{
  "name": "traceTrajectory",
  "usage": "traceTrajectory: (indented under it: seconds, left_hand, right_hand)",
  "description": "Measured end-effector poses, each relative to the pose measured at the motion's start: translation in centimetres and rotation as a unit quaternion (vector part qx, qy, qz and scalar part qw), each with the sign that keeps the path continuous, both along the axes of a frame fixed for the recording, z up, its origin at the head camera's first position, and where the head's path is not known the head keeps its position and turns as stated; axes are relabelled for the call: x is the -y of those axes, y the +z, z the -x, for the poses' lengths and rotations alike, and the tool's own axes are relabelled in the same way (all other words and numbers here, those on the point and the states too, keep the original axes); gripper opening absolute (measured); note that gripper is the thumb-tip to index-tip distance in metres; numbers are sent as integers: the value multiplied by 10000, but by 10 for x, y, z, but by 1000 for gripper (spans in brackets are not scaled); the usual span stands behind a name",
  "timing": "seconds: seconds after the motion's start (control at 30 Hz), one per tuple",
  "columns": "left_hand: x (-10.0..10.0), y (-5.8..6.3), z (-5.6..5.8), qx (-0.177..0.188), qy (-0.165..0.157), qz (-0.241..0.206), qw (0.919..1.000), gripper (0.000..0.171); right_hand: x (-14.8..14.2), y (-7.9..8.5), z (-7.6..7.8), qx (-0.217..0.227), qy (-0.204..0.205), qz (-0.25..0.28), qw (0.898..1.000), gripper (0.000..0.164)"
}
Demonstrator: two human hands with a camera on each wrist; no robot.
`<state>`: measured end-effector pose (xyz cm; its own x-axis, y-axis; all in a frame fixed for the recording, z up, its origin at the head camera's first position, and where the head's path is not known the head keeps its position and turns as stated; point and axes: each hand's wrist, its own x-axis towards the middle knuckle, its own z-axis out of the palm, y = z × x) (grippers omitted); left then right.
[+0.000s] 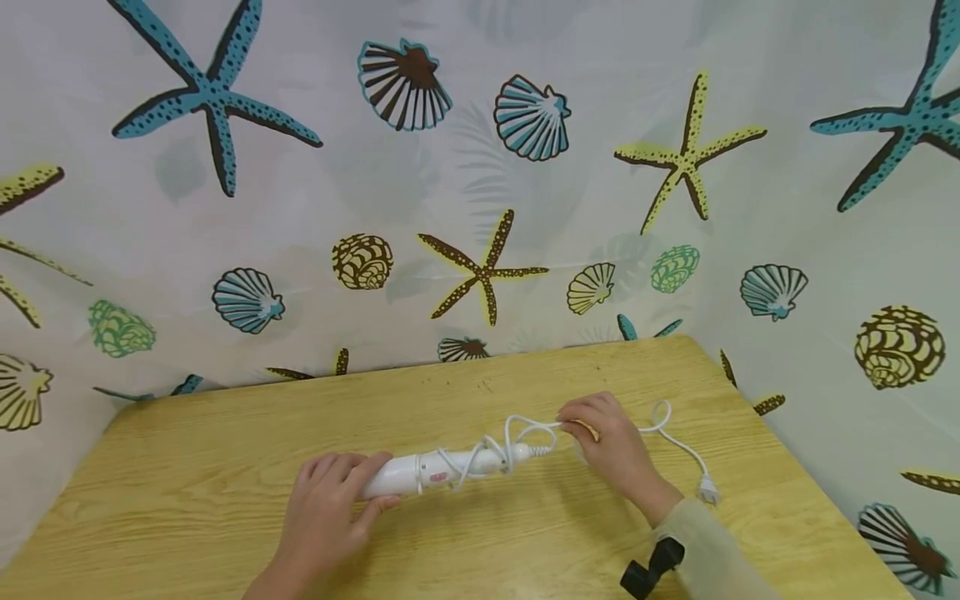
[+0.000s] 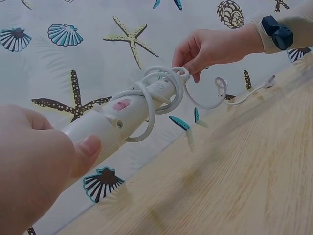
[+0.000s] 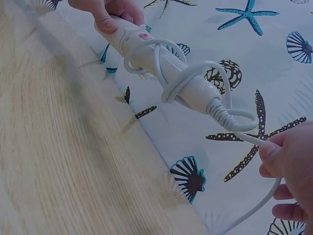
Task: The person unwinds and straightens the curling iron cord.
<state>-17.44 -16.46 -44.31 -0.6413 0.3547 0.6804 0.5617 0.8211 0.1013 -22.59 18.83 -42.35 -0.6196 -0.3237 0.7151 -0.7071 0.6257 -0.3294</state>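
Observation:
A white tube-shaped electric appliance (image 1: 399, 477) with a small reddish switch (image 2: 121, 105) is held level above the wooden table. My left hand (image 1: 326, 504) grips its thick left end, thumb on the near side. Loose loops of white power cord (image 3: 183, 81) wind around the narrower end, where a ribbed sleeve (image 3: 220, 115) joins cord and body. To the right, my right hand (image 1: 611, 442) pinches the cord between thumb and fingertips. From there the cord runs on through one small curl to a two-prong plug (image 1: 708, 490). My palm hides the appliance's far left end.
The wooden table (image 1: 225, 433) spreads under both hands. A pale curtain (image 1: 465, 183) printed with starfish and shells hangs along its back and sides. A black strap mount (image 1: 652, 568) sits on the right sleeve.

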Motion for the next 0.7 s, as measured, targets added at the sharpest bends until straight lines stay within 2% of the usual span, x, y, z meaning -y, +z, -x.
traceTrajectory:
  seconds: [0.33, 0.6, 0.7]
  left_hand:
    - [2, 3, -3, 28, 96, -19, 9999, 50]
    - [3, 3, -2, 118, 228, 19, 9997, 50]
    - [3, 4, -2, 101, 253, 15, 9996, 50]
  right_hand:
    - [-7, 10, -9, -79, 12, 32, 10000, 13]
    - [-13, 10, -11, -176, 104, 146, 9997, 16]
    - [-16, 9, -12, -345, 118, 215, 9991, 20]
